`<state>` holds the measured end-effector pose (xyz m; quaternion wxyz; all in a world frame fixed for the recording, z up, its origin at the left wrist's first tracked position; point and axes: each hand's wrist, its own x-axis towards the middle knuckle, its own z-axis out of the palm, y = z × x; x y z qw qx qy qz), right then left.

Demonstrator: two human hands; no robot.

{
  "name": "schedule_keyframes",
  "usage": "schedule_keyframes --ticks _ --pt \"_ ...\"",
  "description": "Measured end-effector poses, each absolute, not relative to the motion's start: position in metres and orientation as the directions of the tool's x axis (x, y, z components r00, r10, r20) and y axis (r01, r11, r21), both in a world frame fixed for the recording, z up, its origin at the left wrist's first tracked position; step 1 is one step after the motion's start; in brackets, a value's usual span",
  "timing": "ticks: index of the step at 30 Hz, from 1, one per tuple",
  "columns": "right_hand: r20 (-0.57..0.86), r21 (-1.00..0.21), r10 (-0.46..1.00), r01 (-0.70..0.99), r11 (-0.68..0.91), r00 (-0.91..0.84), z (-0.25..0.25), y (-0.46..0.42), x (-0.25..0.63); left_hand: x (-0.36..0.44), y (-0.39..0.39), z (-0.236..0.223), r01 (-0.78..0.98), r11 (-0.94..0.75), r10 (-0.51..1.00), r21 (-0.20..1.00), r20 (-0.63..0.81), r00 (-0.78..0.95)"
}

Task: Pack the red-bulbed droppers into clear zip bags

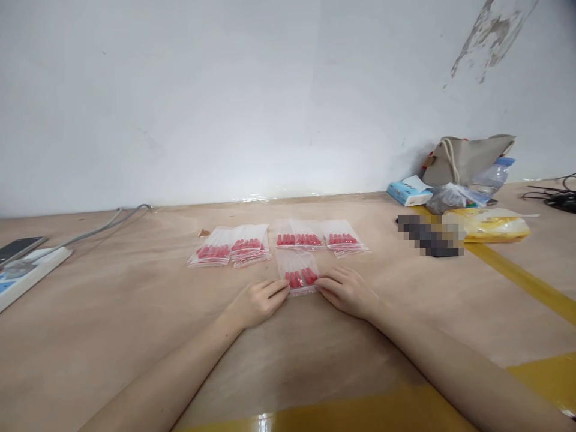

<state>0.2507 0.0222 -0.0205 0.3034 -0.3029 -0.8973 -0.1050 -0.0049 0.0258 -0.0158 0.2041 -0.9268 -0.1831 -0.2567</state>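
A small clear zip bag (294, 261) with several red tube-like pieces (294, 279) lies flat on the table in front of me. My left hand (262, 302) has its fingers closed on the bag's near left corner. At the near right corner, the closed fingers of my right hand (345, 291) grip the same bag. Just beyond it, more bags with red pieces lie in a row: a left stack (213, 243), another stack (249, 240), middle bags (297, 231) and a right stack (344, 234).
At the left edge are a power strip (40, 276), a grey cable (108, 227) and a phone (20, 247). To the right lie a tissue pack (407, 193), a beige bag (477, 159), a yellow package (495, 228), a blurred dark object (427, 235) and black cables (560, 197). A wall (225, 108) stands behind.
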Motion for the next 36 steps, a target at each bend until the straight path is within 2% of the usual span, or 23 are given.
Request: schedule_keyframes --ticks 3,7,15,20,23,29,36 --pt "0.591 0.169 0.431 0.627 0.761 -0.682 -0.018 0.021 0.254 -0.005 0.025 -0.014 0.439 -0.847 0.227 -0.301 0.542 0.809" --pt "0.579 0.275 0.424 0.657 0.702 -0.696 -0.017 0.019 0.256 -0.002 0.024 -0.011 0.424 -0.855 0.196 -0.301 0.569 0.799" --pt "0.622 0.247 0.398 0.651 0.717 -0.674 -0.012 0.017 0.236 -0.001 0.024 -0.011 0.460 -0.866 0.282 -0.193 0.572 0.770" --pt "0.595 0.391 0.237 0.535 0.749 -0.768 -0.010 0.020 0.203 -0.002 0.023 -0.011 0.482 -0.863 0.320 -0.155 0.570 0.757" --pt "0.600 0.436 0.181 0.508 0.743 -0.779 -0.011 0.023 0.193 -0.005 0.024 -0.009 0.477 -0.864 0.315 -0.160 0.568 0.761" --pt "0.569 0.445 0.191 0.495 0.747 -0.800 -0.012 0.025 0.196 -0.006 0.025 -0.008 0.467 -0.872 0.339 -0.144 0.511 0.790" --pt "0.529 0.411 0.292 0.541 0.734 -0.797 -0.009 0.023 0.229 -0.008 0.025 -0.013 0.439 -0.897 0.338 -0.048 0.566 0.752"
